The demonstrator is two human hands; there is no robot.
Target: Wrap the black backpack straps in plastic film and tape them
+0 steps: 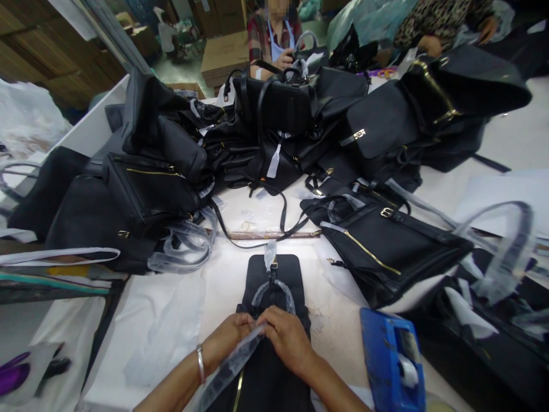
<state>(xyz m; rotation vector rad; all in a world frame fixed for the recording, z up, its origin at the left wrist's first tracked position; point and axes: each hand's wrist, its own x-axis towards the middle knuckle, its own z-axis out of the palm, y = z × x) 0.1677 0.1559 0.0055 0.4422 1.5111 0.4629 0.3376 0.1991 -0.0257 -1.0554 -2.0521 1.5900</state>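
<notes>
A black bag (274, 274) lies flat on the white table (223, 280) right in front of me, its flap pointing away. Its short handle (274, 289) is wrapped in clear plastic. My left hand (227, 343) and my right hand (285, 337) meet over the bag's middle, fingers closed on a strip of clear plastic wrap (234, 360) that runs down toward me. A silver bangle (200, 363) sits on my left wrist.
Piles of black bags (150, 177) (386, 243) crowd the table's left, back and right. A blue tape dispenser (392, 360) stands at my right. A thin rod (268, 234) lies across the table. Two other people (274, 34) (441, 26) work at the far side.
</notes>
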